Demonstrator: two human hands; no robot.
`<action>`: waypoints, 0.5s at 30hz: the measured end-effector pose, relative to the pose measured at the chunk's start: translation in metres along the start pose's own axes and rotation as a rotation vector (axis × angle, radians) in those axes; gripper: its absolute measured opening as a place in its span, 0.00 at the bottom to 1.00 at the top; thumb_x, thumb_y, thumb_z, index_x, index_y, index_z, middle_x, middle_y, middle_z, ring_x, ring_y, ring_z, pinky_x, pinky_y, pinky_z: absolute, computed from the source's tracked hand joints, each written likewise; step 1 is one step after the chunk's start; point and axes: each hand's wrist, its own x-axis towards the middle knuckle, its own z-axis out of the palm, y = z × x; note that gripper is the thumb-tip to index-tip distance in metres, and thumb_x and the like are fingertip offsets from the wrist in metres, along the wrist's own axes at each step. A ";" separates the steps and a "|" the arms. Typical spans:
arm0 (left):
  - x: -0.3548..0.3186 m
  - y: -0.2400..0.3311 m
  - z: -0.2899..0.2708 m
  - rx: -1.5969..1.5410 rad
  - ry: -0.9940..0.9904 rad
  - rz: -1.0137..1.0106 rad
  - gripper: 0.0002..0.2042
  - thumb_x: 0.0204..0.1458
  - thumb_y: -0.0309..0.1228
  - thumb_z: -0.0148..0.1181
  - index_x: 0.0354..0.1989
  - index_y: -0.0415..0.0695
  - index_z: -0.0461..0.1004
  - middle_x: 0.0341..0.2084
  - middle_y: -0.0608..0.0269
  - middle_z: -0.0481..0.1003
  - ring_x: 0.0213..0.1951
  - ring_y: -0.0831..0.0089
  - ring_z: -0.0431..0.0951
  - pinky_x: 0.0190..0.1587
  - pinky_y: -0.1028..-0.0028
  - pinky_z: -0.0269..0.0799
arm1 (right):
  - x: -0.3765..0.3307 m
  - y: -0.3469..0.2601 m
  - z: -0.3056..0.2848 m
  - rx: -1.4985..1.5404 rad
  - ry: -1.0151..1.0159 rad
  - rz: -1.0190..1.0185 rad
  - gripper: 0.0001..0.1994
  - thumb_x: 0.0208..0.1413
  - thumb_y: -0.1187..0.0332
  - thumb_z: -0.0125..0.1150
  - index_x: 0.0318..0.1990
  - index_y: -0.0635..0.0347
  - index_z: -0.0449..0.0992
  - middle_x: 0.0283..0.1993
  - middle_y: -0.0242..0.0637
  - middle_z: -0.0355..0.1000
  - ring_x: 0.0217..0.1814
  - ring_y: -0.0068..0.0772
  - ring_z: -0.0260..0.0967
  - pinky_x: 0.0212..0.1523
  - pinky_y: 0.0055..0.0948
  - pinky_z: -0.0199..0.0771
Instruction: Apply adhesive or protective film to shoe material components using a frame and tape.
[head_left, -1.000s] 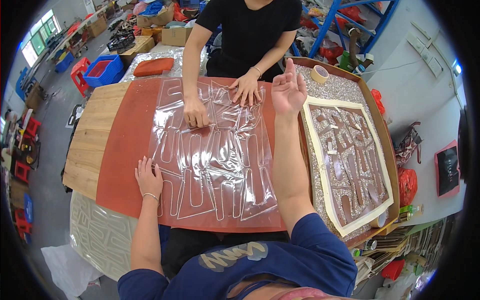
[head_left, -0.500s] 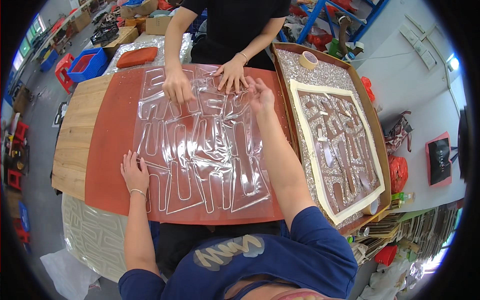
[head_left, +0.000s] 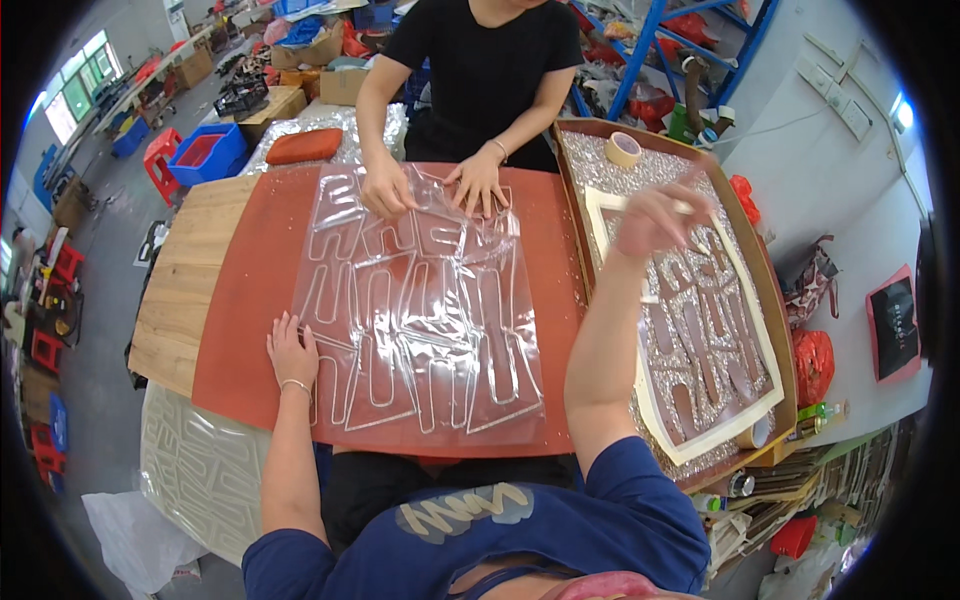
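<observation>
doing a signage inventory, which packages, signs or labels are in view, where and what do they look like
Cardboard boxes: top, behind the co-worker, brown, rectangular.
Bag: far right on the floor, dark, pink-edged, square label.
Bottle: right, beside the tray's lower corner, lying down, green label.

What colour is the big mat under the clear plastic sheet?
The mat is reddish-brown, seen best in the head view, lying under the plastic sheet.

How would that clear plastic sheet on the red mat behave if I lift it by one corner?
The clear plastic sheet would probably flop and sag: it already wrinkles. It looks thin, so likely light. Its glossy surface may slide on the red mat; the left hand and a co-worker's hands press it flat.
</observation>
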 end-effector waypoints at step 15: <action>0.006 0.011 -0.003 0.015 -0.033 0.031 0.20 0.58 0.38 0.47 0.54 0.40 0.68 0.60 0.55 0.63 0.65 0.60 0.56 0.66 0.57 0.46 | -0.091 0.116 -0.128 -0.685 0.339 1.152 0.17 0.63 0.64 0.45 0.54 0.61 0.72 0.27 0.44 0.76 0.14 0.16 0.59 0.15 0.17 0.63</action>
